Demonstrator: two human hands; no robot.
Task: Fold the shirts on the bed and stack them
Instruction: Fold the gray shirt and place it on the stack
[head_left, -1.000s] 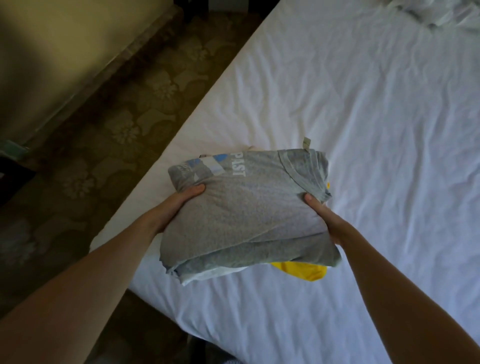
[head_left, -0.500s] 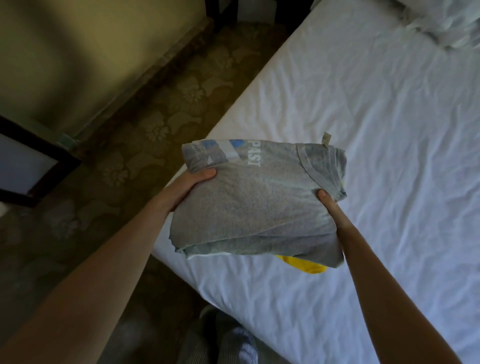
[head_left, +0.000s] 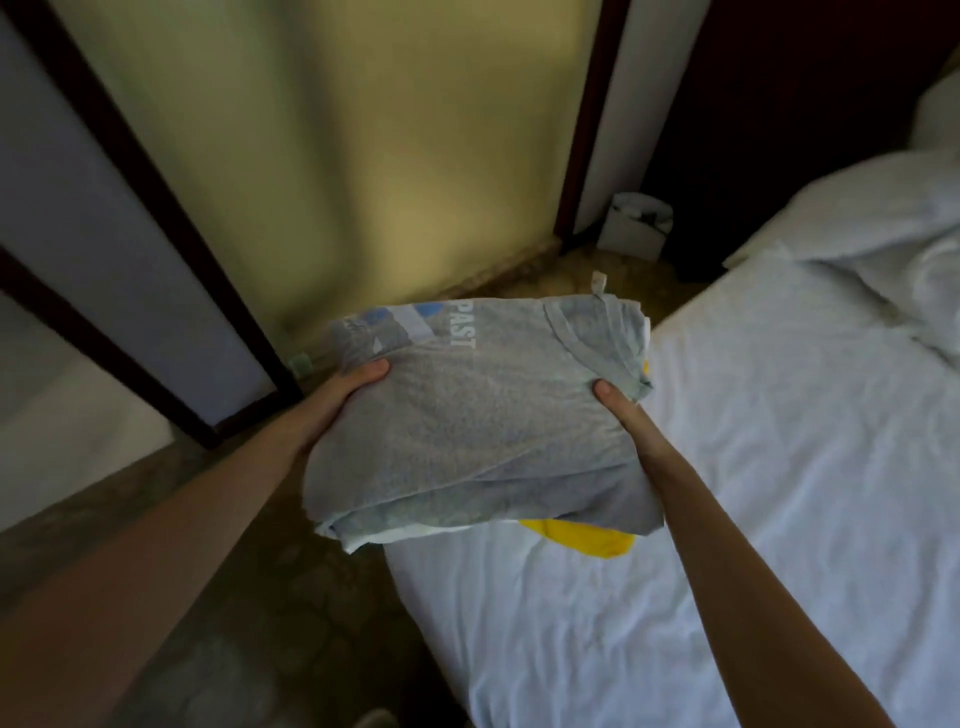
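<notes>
Beyond the held shirts (head_left: 467, 415), a white bin (head_left: 634, 228) stands near the bed (head_left: 779, 467).

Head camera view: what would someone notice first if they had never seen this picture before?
First comes the stack of folded shirts in the middle of the picture, with a grey shirt on top and a yellow shirt peeking out underneath at the near right. The left hand and right hand hold it by its sides, thumbs on top, over the edge of the white bed on the right.
</notes>
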